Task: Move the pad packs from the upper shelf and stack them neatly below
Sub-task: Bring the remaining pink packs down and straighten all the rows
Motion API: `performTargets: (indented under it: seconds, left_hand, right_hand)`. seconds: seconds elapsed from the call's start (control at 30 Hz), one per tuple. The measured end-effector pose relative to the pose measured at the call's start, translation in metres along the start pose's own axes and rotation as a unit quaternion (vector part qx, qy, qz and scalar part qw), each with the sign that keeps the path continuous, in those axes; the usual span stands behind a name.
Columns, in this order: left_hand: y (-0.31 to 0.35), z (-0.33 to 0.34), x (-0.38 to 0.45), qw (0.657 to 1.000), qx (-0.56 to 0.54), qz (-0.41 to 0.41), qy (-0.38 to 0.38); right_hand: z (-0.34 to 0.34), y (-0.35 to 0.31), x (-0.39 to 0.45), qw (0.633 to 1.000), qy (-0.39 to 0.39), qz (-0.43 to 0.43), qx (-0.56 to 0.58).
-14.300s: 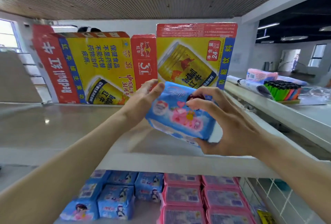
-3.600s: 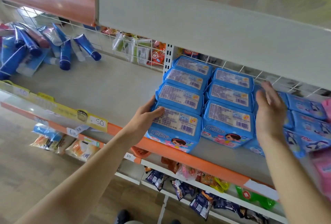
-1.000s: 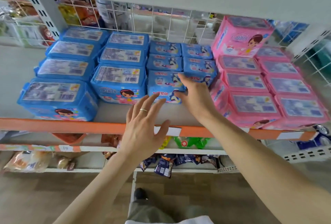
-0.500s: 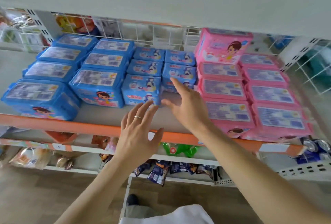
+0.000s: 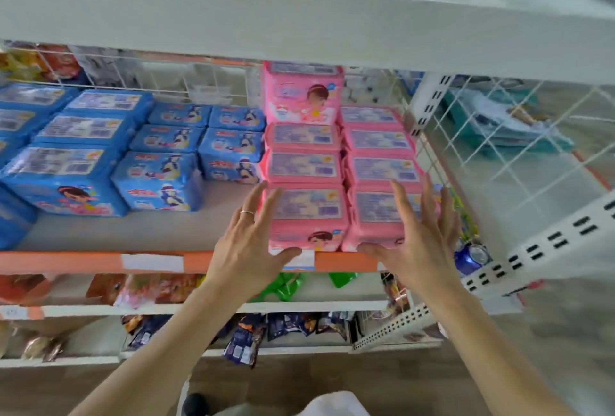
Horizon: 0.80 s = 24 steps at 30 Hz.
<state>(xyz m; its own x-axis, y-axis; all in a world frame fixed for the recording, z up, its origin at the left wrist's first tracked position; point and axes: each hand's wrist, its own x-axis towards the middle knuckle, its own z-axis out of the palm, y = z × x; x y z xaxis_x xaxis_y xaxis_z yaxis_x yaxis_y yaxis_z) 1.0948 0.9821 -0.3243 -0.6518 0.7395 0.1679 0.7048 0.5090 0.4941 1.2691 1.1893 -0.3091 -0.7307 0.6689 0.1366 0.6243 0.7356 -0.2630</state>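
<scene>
**A:** Entry, hand positions. The left hand (image 5: pixel 248 245) is seen at centre frame, fingers straight and spread, nothing gripped; a ring is worn on one finger. Its fingertips are laid against the left side of the front pink pack (image 5: pixel 307 215). The right hand (image 5: pixel 421 239) is seen just right of centre, fingers likewise splayed and empty, over the neighbouring pink pack (image 5: pixel 377 215).

**B:** Reason for that posture?

**A:** Judged, not observed: the two front packs are being bracketed from either side so that the row can be squared against the shelf lip. A flat, spread hand is suited to pushing, not lifting.

**B:** Location of the task's goods?

**A:** The pink packs are stacked in two columns on the lower shelf (image 5: pixel 233 232), centre-right of frame; one pink pack (image 5: pixel 303 96) is stood upright at the back. Blue packs (image 5: pixel 156 179) are ranged in rows at the left. No pack is seen on the upper shelf (image 5: pixel 299 29), though little of its top is visible.

**B:** Surface and surroundings?

**A:** The lower shelf is pale grey, edged by an orange price strip (image 5: pixel 83 262). A white wire grid (image 5: pixel 499 136) is fitted behind and at the right. Snack bags (image 5: pixel 246 339) are noted on the tiers below, lower centre; a wood-toned floor is seen at the bottom.
</scene>
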Motion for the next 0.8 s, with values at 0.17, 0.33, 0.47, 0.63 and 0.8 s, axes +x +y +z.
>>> performTargets:
  seconds: [0.17, 0.33, 0.47, 0.63, 0.8]
  left_hand:
    - [0.002, 0.005, 0.013, 0.999, -0.007, -0.034, 0.013]
    - [0.001, 0.009, 0.020, 0.999, -0.002, -0.036, -0.012]
    - [0.003, 0.011, 0.027, 0.999, 0.016, -0.040, -0.020]
    - [0.002, 0.009, 0.024, 0.998, 0.018, -0.047, -0.023]
    - [-0.001, 0.002, 0.013, 0.991, -0.097, -0.092, -0.010]
  right_hand:
    - [0.004, 0.011, 0.008, 0.999, -0.045, 0.010, 0.017]
    - [0.018, 0.016, 0.014, 0.999, 0.012, -0.035, 0.017]
    - [0.022, 0.020, 0.022, 0.997, 0.046, -0.061, 0.034]
    - [0.017, 0.020, 0.020, 0.997, 0.031, -0.061, 0.047]
    - [-0.013, 0.029, 0.022, 0.970, 0.017, 0.046, 0.238]
